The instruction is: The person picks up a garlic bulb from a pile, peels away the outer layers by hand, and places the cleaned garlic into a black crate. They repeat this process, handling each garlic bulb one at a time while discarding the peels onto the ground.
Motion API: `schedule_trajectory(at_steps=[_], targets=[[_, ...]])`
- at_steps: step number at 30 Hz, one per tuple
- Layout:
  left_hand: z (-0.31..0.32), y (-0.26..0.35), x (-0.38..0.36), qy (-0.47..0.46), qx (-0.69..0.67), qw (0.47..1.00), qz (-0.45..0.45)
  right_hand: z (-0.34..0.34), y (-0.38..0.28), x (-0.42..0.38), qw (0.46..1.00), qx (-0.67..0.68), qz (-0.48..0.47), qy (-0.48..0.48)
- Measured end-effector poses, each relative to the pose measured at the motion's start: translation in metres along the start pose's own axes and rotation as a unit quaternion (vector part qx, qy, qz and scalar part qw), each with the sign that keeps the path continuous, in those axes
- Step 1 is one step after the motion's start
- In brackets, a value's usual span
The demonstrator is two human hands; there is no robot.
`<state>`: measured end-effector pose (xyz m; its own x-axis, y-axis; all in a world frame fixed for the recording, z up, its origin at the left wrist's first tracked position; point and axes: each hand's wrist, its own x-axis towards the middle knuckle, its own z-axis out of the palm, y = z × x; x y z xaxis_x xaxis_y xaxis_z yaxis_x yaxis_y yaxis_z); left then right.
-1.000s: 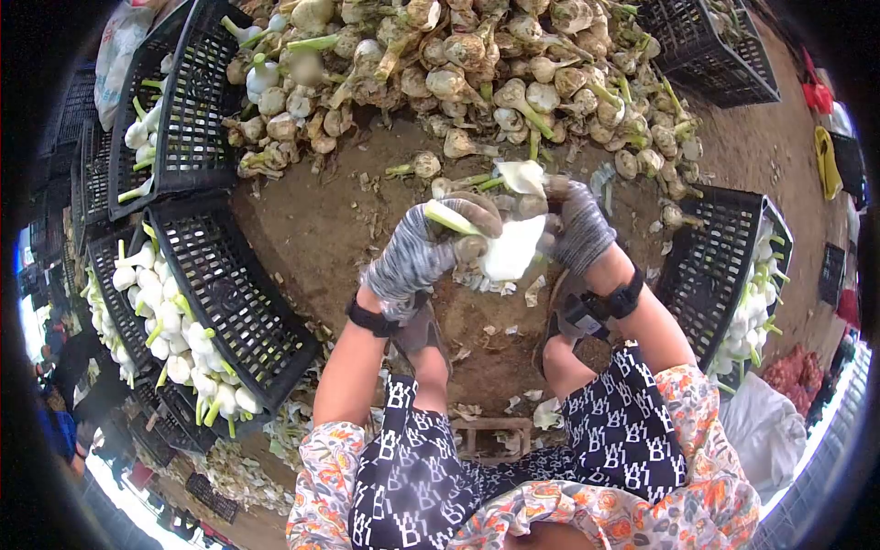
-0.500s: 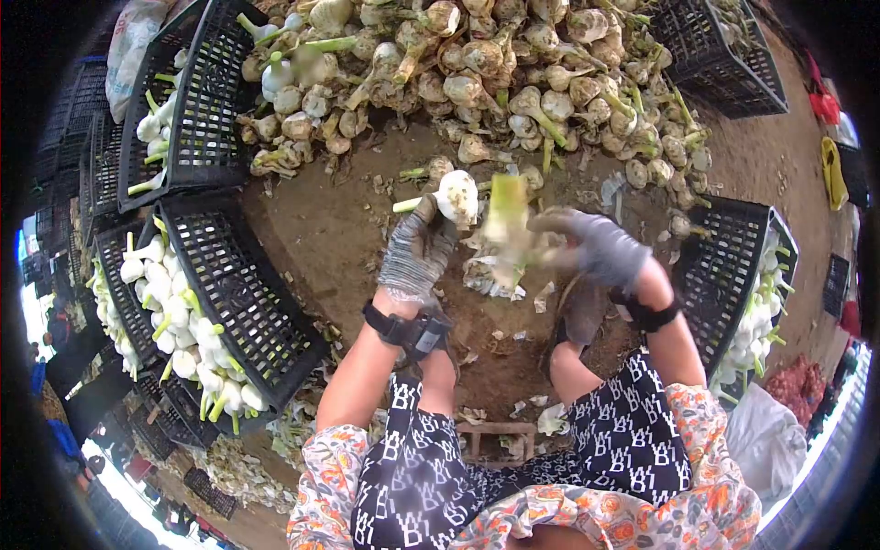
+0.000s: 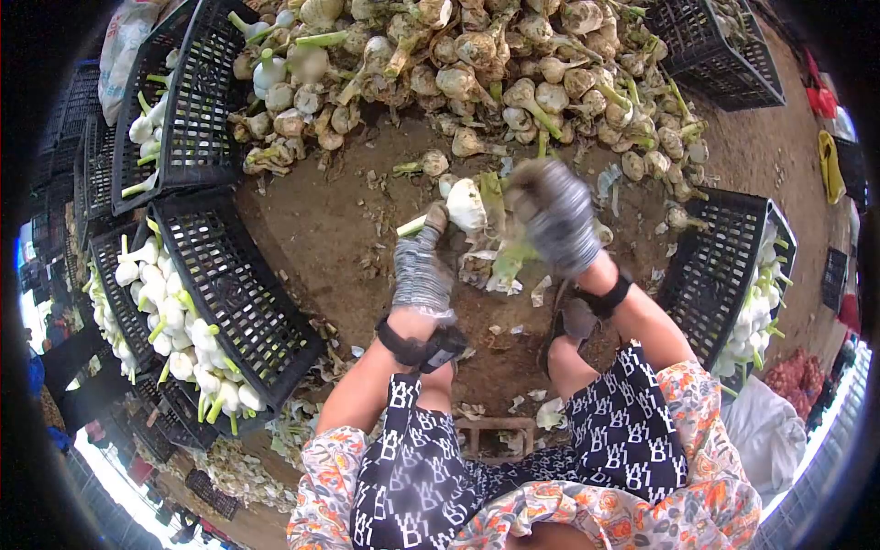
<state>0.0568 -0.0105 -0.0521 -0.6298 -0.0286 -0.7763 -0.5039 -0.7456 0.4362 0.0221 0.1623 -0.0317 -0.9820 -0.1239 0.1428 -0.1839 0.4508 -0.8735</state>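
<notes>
A white garlic bulb [image 3: 467, 205] with a short green stem pointing left is gripped in my left hand [image 3: 423, 268], which wears a grey glove. Just right of the bulb, my gloved right hand [image 3: 555, 218] is blurred by motion. Its fingers are smeared, so what they hold, if anything, cannot be made out. Pale green peelings [image 3: 511, 263] show below and between the two hands, partly blurred. Beyond the hands rises a large pile of unpeeled garlic [image 3: 477, 73] with dry, brownish skins.
Black crates [image 3: 240, 298] of clean white garlic stand at the left, with another crate [image 3: 713, 266] at the right. A further crate [image 3: 720, 55] is at the back right. A white sack [image 3: 765, 435] lies at the lower right. Peel scraps litter the dirt floor.
My right hand has moved up and to the left, closer to the bulb. The blurred green-white leaf piece between the hands is lower now. My left hand still holds the bulb, slightly turned.
</notes>
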Motion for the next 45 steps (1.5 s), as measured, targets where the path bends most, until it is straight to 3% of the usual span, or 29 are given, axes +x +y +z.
schedule_trajectory(at_steps=[1, 3, 5, 7, 9, 12, 15, 17, 20, 23, 26, 28, 36, 42, 43, 45], targets=[[-0.001, 0.002, -0.002, -0.009, 0.006, 1.0, 0.015, -0.003, 0.017, 0.003, 0.995, 0.024, 0.052, 0.084], [-0.001, 0.004, -0.002, -0.008, 0.008, 1.0, 0.022, -0.017, 0.026, 0.002, 0.992, -0.081, 0.041, 0.087], [-0.002, 0.003, 0.002, 0.012, 0.033, 0.999, 0.041, -0.008, 0.011, -0.014, 0.996, 0.073, 0.055, 0.017], [0.005, 0.001, -0.007, 0.017, 0.061, 0.996, 0.06, 0.005, -0.003, -0.018, 0.993, -0.071, -0.071, -0.06], [0.008, -0.004, -0.011, 0.016, 0.103, 0.99, 0.093, 0.018, -0.007, -0.022, 0.981, -0.146, -0.101, -0.075], [0.003, -0.005, -0.01, 0.004, 0.202, 0.966, 0.159, 0.017, -0.005, -0.02, 0.972, -0.155, -0.135, -0.111], [-0.001, -0.008, -0.005, -0.019, 0.216, 0.952, 0.216, 0.007, -0.001, -0.015, 0.998, -0.012, 0.014, -0.053], [-0.001, -0.009, -0.011, -0.077, 0.158, 0.967, 0.182, -0.001, 0.027, -0.008, 0.991, 0.014, 0.123, 0.053], [-0.003, -0.005, -0.008, -0.161, 0.058, 0.98, 0.106, -0.02, 0.061, -0.008, 0.943, -0.154, 0.172, -0.238], [-0.013, -0.002, 0.001, -0.196, 0.02, 0.978, 0.064, -0.023, 0.045, -0.018, 0.925, -0.202, 0.085, -0.312], [-0.006, 0.006, -0.002, -0.222, 0.016, 0.974, 0.037, -0.009, 0.012, -0.002, 0.988, 0.013, 0.042, -0.145], [-0.014, 0.009, 0.003, -0.241, 0.051, 0.969, 0.01, -0.001, 0.0, 0.003, 0.983, 0.129, 0.049, -0.119], [-0.033, 0.022, -0.013, -0.137, 0.059, 0.987, -0.064, 0.009, -0.015, -0.013, 0.92, 0.167, 0.173, -0.31], [-0.037, 0.005, -0.007, -0.11, 0.04, 0.993, 0.025, 0.011, -0.029, -0.024, 0.923, 0.195, 0.206, -0.259], [-0.034, 0.005, -0.008, -0.101, 0.045, 0.993, 0.046, 0.015, -0.033, -0.029, 0.935, 0.147, 0.127, -0.296], [-0.025, 0.01, -0.009, -0.045, -0.033, 0.998, 0.005, 0.025, -0.037, -0.039, 0.931, 0.049, -0.035, -0.36]])
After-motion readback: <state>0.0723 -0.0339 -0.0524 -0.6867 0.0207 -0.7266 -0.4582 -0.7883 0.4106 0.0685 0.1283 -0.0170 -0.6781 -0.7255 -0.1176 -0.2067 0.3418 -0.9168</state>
